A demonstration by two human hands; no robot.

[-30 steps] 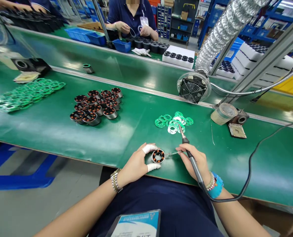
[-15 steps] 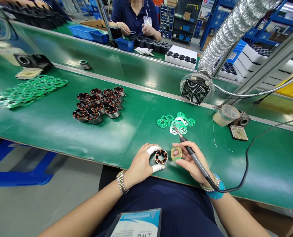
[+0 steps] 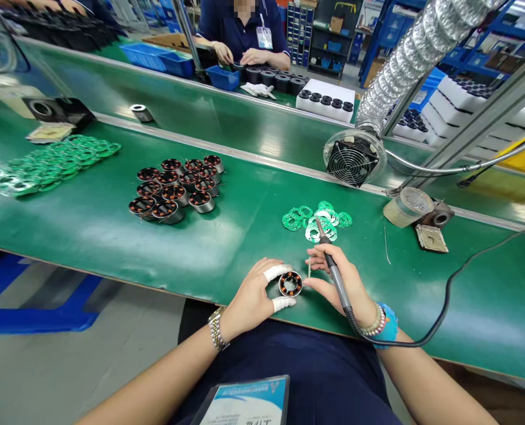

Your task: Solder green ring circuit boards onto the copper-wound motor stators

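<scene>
My left hand (image 3: 254, 293), white tape on its thumb and a finger, is closed around a small wound motor stator (image 3: 291, 275) at the near edge of the bench. The stator's copper coils face up. Just to its right, my right hand (image 3: 349, 282) pinches a thin ring-shaped circuit board (image 3: 309, 267), seen almost edge-on. A soldering iron (image 3: 336, 276) also rests in that hand, its tip pointing away over a loose pile of green ring boards (image 3: 319, 221). Whether the pinched board touches the stator I cannot tell.
Several stators (image 3: 173, 193) stand grouped at left centre, with rows of green boards (image 3: 54, 162) beyond. A fan with a duct (image 3: 353, 162), a cup (image 3: 407, 206) and a solder wire (image 3: 387, 245) lie right. The iron's cable (image 3: 448, 301) trails rightward. A co-worker (image 3: 244, 35) sits opposite.
My right hand has turned the ring board from face-on to edge-on and brought it closer to the stator. The co-worker's hands have come together. A metal cylinder past the rail has shifted left.
</scene>
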